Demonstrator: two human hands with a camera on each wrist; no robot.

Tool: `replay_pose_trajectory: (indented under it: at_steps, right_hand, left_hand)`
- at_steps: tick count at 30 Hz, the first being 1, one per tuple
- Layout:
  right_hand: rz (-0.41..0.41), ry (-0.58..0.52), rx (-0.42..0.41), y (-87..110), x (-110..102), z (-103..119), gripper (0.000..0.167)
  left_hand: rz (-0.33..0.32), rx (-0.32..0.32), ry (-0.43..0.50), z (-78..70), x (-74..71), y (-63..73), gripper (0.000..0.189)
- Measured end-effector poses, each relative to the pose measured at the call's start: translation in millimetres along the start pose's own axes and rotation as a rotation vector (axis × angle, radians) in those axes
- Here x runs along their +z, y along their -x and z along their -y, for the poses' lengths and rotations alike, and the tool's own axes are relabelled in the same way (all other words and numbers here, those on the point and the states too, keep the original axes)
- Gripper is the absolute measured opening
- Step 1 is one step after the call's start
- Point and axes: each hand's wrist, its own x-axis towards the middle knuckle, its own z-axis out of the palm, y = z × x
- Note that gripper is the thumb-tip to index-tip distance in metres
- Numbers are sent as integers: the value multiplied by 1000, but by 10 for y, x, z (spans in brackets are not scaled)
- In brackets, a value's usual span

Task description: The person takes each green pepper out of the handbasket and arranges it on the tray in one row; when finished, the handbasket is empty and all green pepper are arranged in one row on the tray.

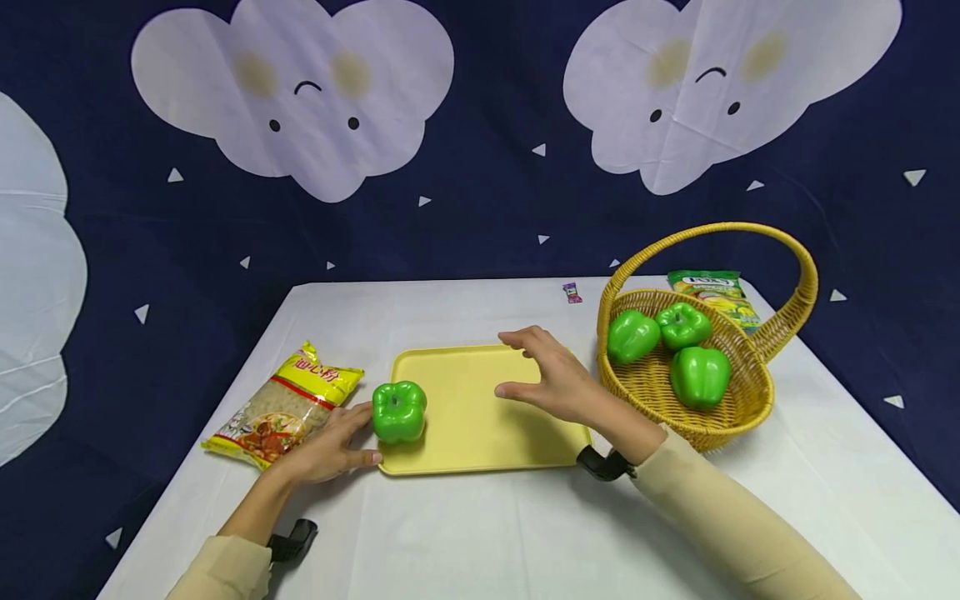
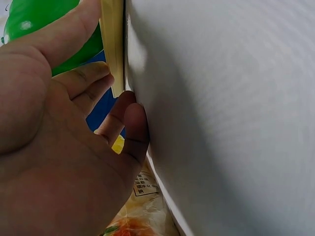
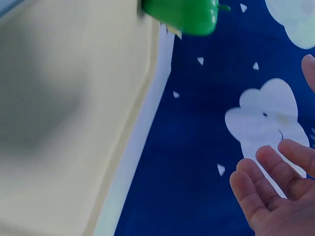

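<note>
A yellow tray (image 1: 472, 408) lies on the white table, with one green bell pepper (image 1: 399, 412) standing upright on its left end. My left hand (image 1: 330, 448) is at the tray's left edge beside that pepper, thumb and fingers apart. In the left wrist view, the left fingertips (image 2: 106, 71) are close against the tray rim (image 2: 114, 44); firm contact is hard to tell. Above the right half of the tray hovers my right hand (image 1: 553, 379), fingers spread and nothing in it. The right wrist view shows its relaxed fingers (image 3: 251, 189) apart from the pepper (image 3: 184, 14).
Right of the tray stands a wicker basket (image 1: 757, 408) with a tall handle, holding three green bell peppers (image 1: 701, 377). Behind it lies a green and yellow packet (image 1: 716, 296). A small purple wrapped candy (image 1: 572, 292) is farther back. A yellow food bag (image 1: 288, 404) lies by my left hand.
</note>
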Motion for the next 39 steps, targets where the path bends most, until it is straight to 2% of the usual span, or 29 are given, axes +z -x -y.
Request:
replay_pose_trajectory:
  at_steps: [15,21,29,34,39]
  right_hand:
    - [-69,109,113,396,-613,-298,68]
    - [-96,148,171,586,-760,-450,66]
    - [-85,204,290,890,-983,-623,70]
    - [-127,241,289,1036,-1078,-759,68]
    - [-131,279,318,1134,-1164,-879,69]
  left_hand:
    - [8,-21,-5,-19,-6,-4,81]
    - [16,-40,-6,-23,-6,-8,82]
    - [17,-38,7,-21,-11,-10,82]
    - [20,-43,19,-12,-2,-5,82]
    - [17,-42,23,-22,-5,-10,81]
